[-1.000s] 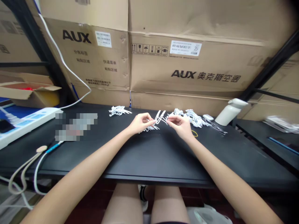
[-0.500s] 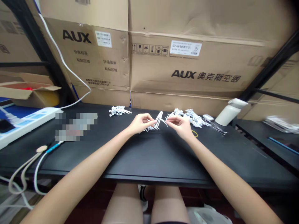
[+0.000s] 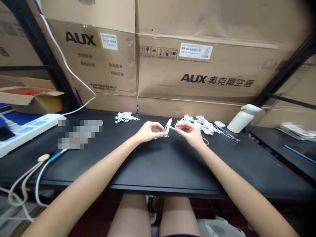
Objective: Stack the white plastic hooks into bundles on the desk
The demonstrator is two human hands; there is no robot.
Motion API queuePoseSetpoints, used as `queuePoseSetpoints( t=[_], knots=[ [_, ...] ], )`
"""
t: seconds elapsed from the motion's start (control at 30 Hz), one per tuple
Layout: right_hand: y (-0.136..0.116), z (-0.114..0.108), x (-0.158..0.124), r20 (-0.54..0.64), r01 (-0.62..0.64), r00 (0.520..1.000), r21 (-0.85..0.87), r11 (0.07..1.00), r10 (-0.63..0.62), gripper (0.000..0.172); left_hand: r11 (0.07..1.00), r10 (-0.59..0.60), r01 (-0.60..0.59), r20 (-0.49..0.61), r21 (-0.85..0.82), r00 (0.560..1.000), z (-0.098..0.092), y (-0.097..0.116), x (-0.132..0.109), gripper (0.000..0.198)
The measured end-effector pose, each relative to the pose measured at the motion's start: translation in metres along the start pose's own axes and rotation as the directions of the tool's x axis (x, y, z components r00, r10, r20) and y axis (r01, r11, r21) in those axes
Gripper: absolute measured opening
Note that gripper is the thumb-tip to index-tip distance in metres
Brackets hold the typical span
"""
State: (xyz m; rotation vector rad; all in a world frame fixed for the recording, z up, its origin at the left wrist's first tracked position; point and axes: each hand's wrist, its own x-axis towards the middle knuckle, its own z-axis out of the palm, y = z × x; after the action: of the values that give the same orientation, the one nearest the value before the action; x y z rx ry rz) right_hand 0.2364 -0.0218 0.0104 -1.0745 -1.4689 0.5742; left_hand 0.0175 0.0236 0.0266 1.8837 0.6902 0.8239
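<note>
My left hand (image 3: 151, 132) is closed, thumb and index finger pinching the lower ends of some thin white hooks (image 3: 169, 124) that stand up in front of my body. Facing it, my right hand (image 3: 189, 132) pinches the ends of white hooks that reach toward the left hand's bundle. Part of what each hand grips is hidden by the fingers. A few more white hooks (image 3: 160, 135) lie on the table just behind the left fingertips. One pile of white hooks (image 3: 125, 117) rests farther left, and a larger white pile (image 3: 206, 125) sits behind my right hand.
On the black table (image 3: 163, 168) lie a yellow rubber band (image 3: 205, 141) and a thin metal tool. A white bottle (image 3: 242, 119) leans at the right. A white power strip (image 3: 32, 131), cables and an open carton (image 3: 29, 100) are at left. Large cardboard boxes (image 3: 197, 65) stand behind.
My left thumb and fingertips have shifted slightly right, closer to my right hand. The upright hooks between the hands now look more tightly bunched. The right hand has hardly moved.
</note>
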Motion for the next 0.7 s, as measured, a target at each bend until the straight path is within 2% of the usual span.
queuePoseSetpoints(
  t=[0.23, 0.43, 0.57, 0.7],
  knots=[
    [-0.002, 0.000, 0.000, 0.034, 0.013, 0.999, 0.000, 1.000, -0.013, 0.026, 0.996, -0.060, 0.060, 0.004, -0.068, 0.998, 0.000, 0.004, 0.000, 0.036],
    [-0.007, 0.003, -0.001, 0.139, -0.084, 0.988, 0.071, 0.994, 0.073, 0.027, 0.989, -0.090, 0.083, -0.048, -0.118, 0.995, 0.001, 0.006, 0.000, 0.036],
    [-0.013, 0.002, -0.001, 0.153, -0.097, 0.985, 0.098, 0.990, 0.081, 0.028, 0.985, -0.098, 0.087, -0.075, -0.147, 0.992, 0.001, 0.004, 0.001, 0.038],
    [-0.015, 0.001, -0.001, 0.166, -0.111, 0.982, 0.137, 0.984, 0.088, 0.027, 0.962, -0.126, 0.095, -0.107, -0.257, 0.986, -0.001, 0.003, 0.002, 0.038]
  ],
)
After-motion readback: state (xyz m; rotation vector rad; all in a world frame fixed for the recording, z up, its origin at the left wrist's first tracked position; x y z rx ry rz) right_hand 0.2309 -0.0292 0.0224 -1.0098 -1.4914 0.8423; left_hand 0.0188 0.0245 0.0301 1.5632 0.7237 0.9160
